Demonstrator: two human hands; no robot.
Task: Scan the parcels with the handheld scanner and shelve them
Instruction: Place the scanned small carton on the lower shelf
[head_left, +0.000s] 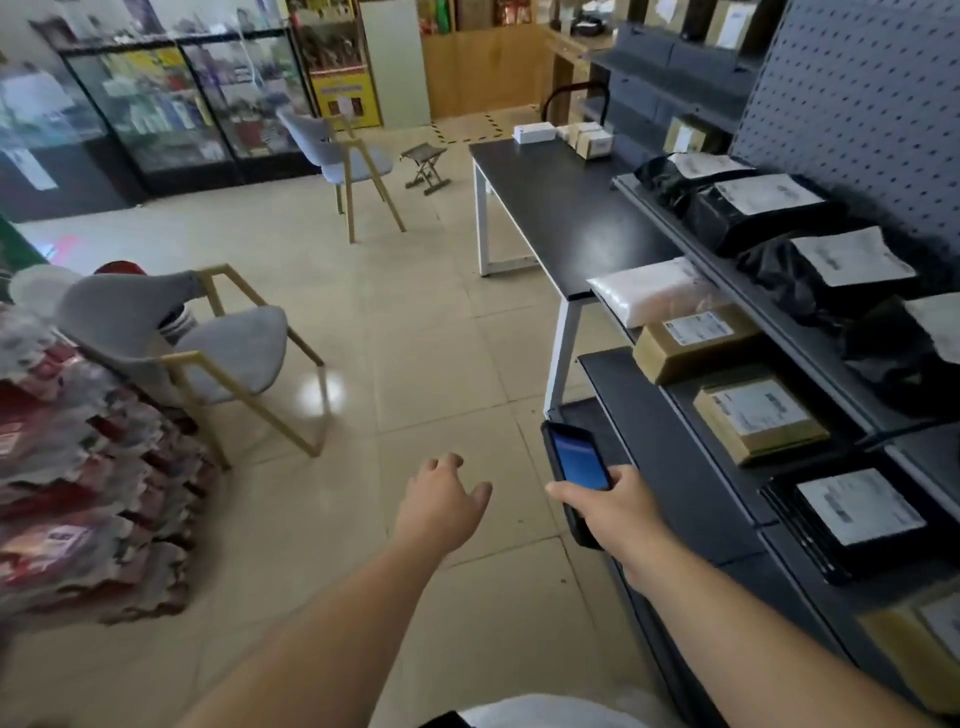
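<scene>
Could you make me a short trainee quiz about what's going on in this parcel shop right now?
1. True or false: the left hand is carrying a parcel.
2. Which hand holds the handheld scanner?
A. left
B. right
C. neither
3. Fill in: the two brown cardboard boxes sit on the dark ____ at the right.

Key
1. False: it is open and holds nothing.
2. B: the right hand grips it, lit screen facing up.
3. Shelf, just past a white padded parcel.
</scene>
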